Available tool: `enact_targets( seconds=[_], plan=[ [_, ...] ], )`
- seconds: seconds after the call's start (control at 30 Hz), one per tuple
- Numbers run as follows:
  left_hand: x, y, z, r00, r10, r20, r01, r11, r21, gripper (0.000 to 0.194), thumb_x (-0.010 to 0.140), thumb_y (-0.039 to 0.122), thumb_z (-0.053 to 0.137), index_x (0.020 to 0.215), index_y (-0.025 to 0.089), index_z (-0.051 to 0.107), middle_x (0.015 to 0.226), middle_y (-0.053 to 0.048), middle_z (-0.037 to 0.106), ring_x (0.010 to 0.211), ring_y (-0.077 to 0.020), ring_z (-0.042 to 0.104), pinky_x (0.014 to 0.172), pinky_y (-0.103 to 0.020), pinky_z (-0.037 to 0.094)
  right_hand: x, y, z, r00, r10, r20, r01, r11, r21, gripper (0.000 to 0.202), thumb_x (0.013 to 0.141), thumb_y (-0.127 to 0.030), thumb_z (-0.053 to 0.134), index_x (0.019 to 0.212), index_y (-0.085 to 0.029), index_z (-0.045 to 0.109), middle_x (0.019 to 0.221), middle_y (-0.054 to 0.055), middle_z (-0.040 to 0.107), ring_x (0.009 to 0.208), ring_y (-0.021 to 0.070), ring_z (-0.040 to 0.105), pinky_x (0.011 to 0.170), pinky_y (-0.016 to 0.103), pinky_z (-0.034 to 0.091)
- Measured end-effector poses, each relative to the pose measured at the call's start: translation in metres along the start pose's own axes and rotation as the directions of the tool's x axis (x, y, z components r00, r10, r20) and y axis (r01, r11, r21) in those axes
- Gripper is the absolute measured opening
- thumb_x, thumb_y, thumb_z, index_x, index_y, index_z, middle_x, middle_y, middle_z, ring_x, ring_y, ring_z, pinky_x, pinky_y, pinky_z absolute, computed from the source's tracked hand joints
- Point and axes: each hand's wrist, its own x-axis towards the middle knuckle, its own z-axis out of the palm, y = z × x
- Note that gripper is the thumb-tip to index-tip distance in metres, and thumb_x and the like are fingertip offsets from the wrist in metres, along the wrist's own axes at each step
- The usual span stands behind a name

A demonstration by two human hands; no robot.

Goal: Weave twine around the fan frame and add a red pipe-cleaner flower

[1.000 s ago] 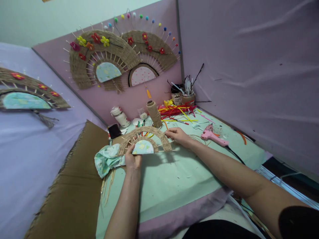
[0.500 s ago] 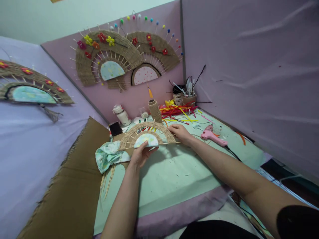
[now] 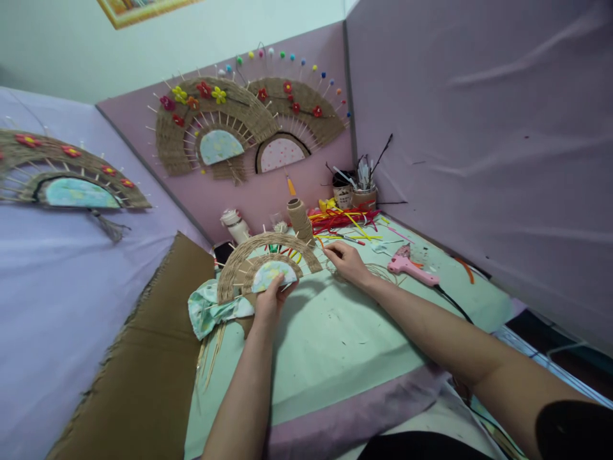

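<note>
A small woven twine fan (image 3: 234,262) with thin sticks and a pale green patterned half-circle centre is held up over the table. My left hand (image 3: 272,299) grips its lower middle, thumb on the front of the half-circle. Just right of the fan's right end is my right hand (image 3: 342,259), fingertips pinched together; whatever is between them is too small to make out. Behind the fan stands a cone of brown twine (image 3: 300,220). Loose twine (image 3: 383,273) lies in loops on the table beyond my right wrist.
A pink glue gun (image 3: 412,269) with a black cord lies at the right. Red and yellow pipe cleaners (image 3: 345,219), a white bottle (image 3: 234,225) and pots of sticks (image 3: 364,195) stand or lie at the back. Patterned cloth (image 3: 205,310) and cardboard (image 3: 143,345) are left.
The fan has shifted a little left and tilted in my left hand. My right hand has come off the fan's right end, leaving a gap. The camera view has tipped slightly upward.
</note>
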Motion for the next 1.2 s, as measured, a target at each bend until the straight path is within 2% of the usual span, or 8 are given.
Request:
enact_targets(
  seconds=[0.23, 0.47, 0.73, 1.0, 1.2],
  plan=[
    [-0.0002, 0.0025, 0.002, 0.998, 0.048, -0.034, -0.049, 0.997, -0.053, 0.029, 0.064, 0.01, 0.073, 0.09, 0.018, 0.062, 0.086, 0.0, 0.069, 0.08, -0.0163, 0.066, 0.09, -0.047, 0.049, -0.0023, 0.0027, 0.0023, 0.999, -0.045, 0.018, 0.046, 0.999, -0.012, 0.021, 0.085, -0.035, 0.05, 0.086, -0.018, 0.063, 0.08, 0.005, 0.063, 0.073, 0.0168, 0.054, 0.068, 0.029, 0.041],
    [-0.0006, 0.0025, 0.0011, 0.999, 0.045, -0.017, -0.046, 0.995, -0.091, 0.032, 0.063, 0.012, 0.074, 0.091, 0.018, 0.061, 0.088, 0.0, 0.069, 0.084, -0.0167, 0.065, 0.09, -0.048, 0.049, -0.0029, -0.0007, 0.0032, 0.993, -0.115, 0.031, 0.115, 0.993, 0.002, 0.017, 0.084, -0.029, 0.052, 0.08, -0.017, 0.063, 0.082, 0.004, 0.062, 0.077, 0.0164, 0.054, 0.072, 0.028, 0.041],
    [-0.001, 0.0034, 0.0004, 1.0, 0.023, 0.002, -0.023, 0.989, -0.148, 0.029, 0.066, 0.01, 0.071, 0.092, 0.018, 0.061, 0.089, 0.0, 0.07, 0.082, -0.0163, 0.066, 0.089, -0.045, 0.05, -0.0018, 0.0011, 0.0028, 0.991, -0.132, 0.017, 0.132, 0.991, 0.013, 0.018, 0.086, -0.03, 0.052, 0.082, -0.017, 0.064, 0.081, 0.004, 0.06, 0.076, 0.0158, 0.053, 0.071, 0.028, 0.041],
    [-0.0003, 0.0061, -0.0022, 1.0, -0.024, 0.007, 0.025, 0.975, -0.222, 0.023, 0.074, 0.009, 0.063, 0.095, 0.017, 0.061, 0.089, -0.003, 0.071, 0.081, -0.0167, 0.067, 0.082, -0.038, 0.054, -0.0023, 0.002, 0.0028, 0.987, -0.123, 0.104, 0.118, 0.992, 0.049, 0.023, 0.086, -0.034, 0.051, 0.085, -0.016, 0.064, 0.081, 0.004, 0.06, 0.079, 0.0157, 0.054, 0.074, 0.027, 0.041],
    [-0.0004, 0.0064, 0.0, 0.999, -0.032, -0.006, 0.03, 0.971, -0.239, 0.02, 0.075, 0.007, 0.06, 0.093, 0.016, 0.061, 0.087, -0.003, 0.071, 0.08, -0.0172, 0.067, 0.079, -0.036, 0.056, -0.0043, -0.0005, 0.0042, 0.98, -0.078, 0.182, 0.067, 0.996, 0.064, 0.026, 0.086, -0.036, 0.05, 0.086, -0.014, 0.065, 0.082, 0.005, 0.062, 0.076, 0.0151, 0.054, 0.069, 0.026, 0.04]
  ],
)
